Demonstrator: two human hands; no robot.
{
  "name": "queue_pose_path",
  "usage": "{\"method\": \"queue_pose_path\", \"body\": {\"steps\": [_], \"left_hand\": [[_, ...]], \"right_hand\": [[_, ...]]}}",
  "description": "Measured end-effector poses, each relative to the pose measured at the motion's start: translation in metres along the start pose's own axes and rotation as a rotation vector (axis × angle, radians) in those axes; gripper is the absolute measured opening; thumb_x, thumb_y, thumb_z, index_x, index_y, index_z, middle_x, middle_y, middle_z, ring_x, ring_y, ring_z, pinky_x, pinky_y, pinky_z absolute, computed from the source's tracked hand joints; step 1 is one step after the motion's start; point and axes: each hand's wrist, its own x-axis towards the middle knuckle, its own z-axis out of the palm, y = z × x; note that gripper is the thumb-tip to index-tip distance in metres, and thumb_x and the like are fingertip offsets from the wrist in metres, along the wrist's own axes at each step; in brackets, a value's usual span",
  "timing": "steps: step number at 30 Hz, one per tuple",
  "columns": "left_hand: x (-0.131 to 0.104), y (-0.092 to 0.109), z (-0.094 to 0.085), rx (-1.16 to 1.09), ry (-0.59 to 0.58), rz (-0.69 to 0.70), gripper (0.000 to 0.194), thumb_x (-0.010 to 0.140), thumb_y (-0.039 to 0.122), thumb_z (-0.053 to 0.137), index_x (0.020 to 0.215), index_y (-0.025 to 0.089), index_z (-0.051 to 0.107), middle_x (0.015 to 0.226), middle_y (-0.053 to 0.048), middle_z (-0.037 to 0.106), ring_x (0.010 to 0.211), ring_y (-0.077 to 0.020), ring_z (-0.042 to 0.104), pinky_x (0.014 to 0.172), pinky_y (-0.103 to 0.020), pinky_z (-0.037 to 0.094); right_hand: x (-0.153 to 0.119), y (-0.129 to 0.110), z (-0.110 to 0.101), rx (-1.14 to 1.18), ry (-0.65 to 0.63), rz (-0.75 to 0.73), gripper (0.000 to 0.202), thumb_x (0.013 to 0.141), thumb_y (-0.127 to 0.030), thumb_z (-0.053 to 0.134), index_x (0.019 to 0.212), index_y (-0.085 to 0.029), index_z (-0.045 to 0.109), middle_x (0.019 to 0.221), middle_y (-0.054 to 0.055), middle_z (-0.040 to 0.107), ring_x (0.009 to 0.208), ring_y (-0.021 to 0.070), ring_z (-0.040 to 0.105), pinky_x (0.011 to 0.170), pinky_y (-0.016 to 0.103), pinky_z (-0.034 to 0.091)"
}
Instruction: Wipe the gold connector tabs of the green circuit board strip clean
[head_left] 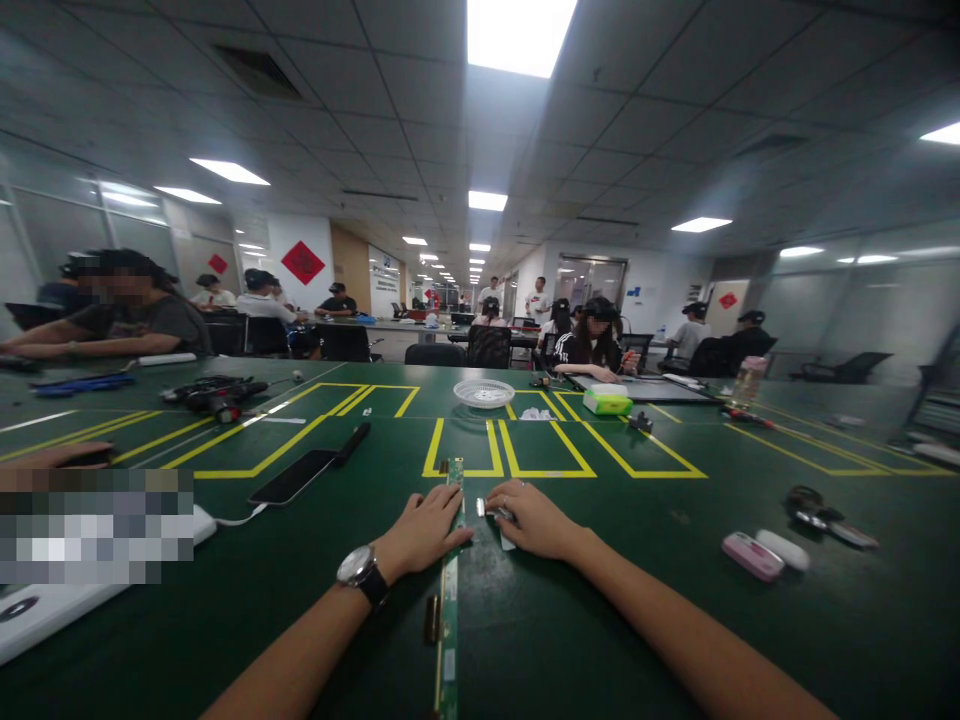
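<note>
While the strip [449, 625] runs lengthwise away from us, far end at the yellow tape [480, 473], our left hand [420, 532] lies across it; we cannot tell whether that grip pinches. Just right, our right hand [536, 515] curls over a white piece [507, 543], closure hidden, with a phone [294, 479] farther left on the counter [600, 660].
</note>
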Motion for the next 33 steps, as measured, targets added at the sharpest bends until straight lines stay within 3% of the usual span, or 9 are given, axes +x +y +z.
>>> {"method": "queue_pose_path", "body": {"steps": [10, 33], "left_hand": [[0.001, -0.001, 0.001, 0.003, -0.004, -0.007, 0.063, 0.094, 0.059, 0.030, 0.142, 0.020, 0.033, 0.150, -0.013, 0.028, 0.137, -0.0292, 0.023, 0.103, -0.052, 0.025], [0.003, 0.001, 0.004, 0.003, -0.016, -0.007, 0.061, 0.094, 0.056, 0.030, 0.143, 0.019, 0.031, 0.150, -0.014, 0.027, 0.137, -0.0296, 0.022, 0.102, -0.052, 0.026]], "right_hand": [[0.004, -0.015, 0.000, -0.014, -0.042, -0.007, 0.028, 0.087, -0.019, 0.050, 0.110, -0.018, 0.065, 0.109, 0.007, 0.064, 0.102, 0.0190, 0.054, 0.094, 0.033, 0.039], [0.005, -0.018, 0.000, -0.100, -0.087, 0.020, 0.032, 0.095, -0.027, 0.040, 0.121, -0.020, 0.057, 0.119, 0.009, 0.058, 0.109, 0.0215, 0.050, 0.092, 0.036, 0.039]]}}
